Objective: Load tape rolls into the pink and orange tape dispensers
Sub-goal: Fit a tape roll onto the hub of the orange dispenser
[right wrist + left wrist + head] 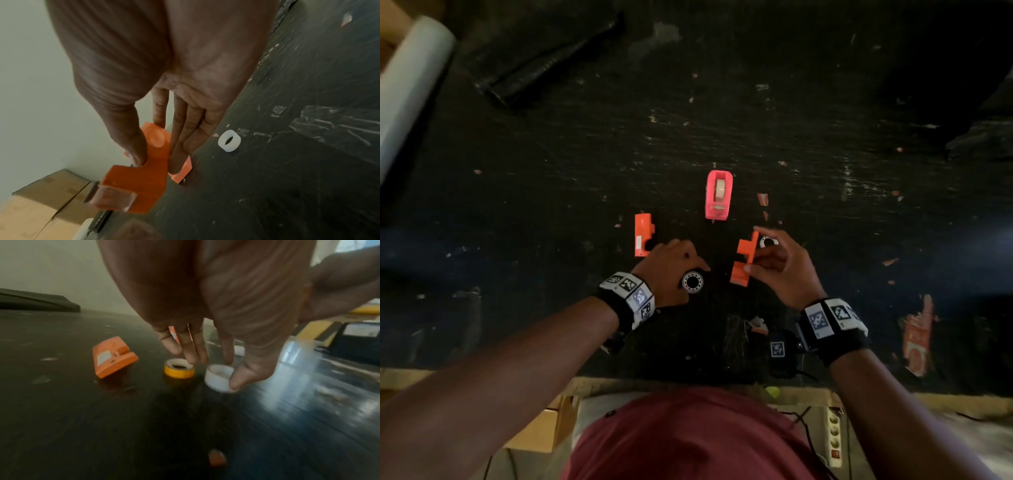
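Loading orange dispenser: L hand (671, 270) pinching white ribbed spool (692, 282) at 6 o'clock of loaded pink plastic dispenser (718, 195); R hand (779, 265) gripping orange plastic dispenser half (744, 262). Next, likely: spool into yellow-labelled tape roll (179, 369).

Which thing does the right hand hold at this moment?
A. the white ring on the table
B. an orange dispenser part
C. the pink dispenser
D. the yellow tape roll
B: in the right wrist view the right hand pinches the orange part between thumb and fingers, while the white ring lies apart on the table and the pink dispenser stands untouched.
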